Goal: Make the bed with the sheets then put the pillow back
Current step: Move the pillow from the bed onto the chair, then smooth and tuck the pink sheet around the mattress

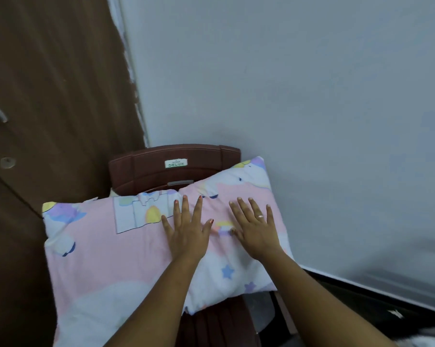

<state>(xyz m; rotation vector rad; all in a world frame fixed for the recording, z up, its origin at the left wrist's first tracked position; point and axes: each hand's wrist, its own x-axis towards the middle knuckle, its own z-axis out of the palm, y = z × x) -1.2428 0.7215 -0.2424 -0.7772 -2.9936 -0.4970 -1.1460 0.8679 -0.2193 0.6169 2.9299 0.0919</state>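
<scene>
A pink pillow [106,251] printed with pastel castles, clouds and stars lies across the seat of a dark brown plastic chair [176,166]. My left hand [186,231] lies flat on the middle of the pillow with its fingers spread and straight. Just to its right, my right hand [256,229], a ring on one finger, lies flat on the pillow too, fingers spread. Neither hand grips the fabric. The bed and its sheets are out of sight except for a scrap of grey cloth [421,340] at the bottom right corner.
A brown wooden door [48,96] fills the left side, close to the chair. A pale grey wall [311,96] stands behind and to the right. A dark strip of floor [356,301] runs along the wall's base at the lower right.
</scene>
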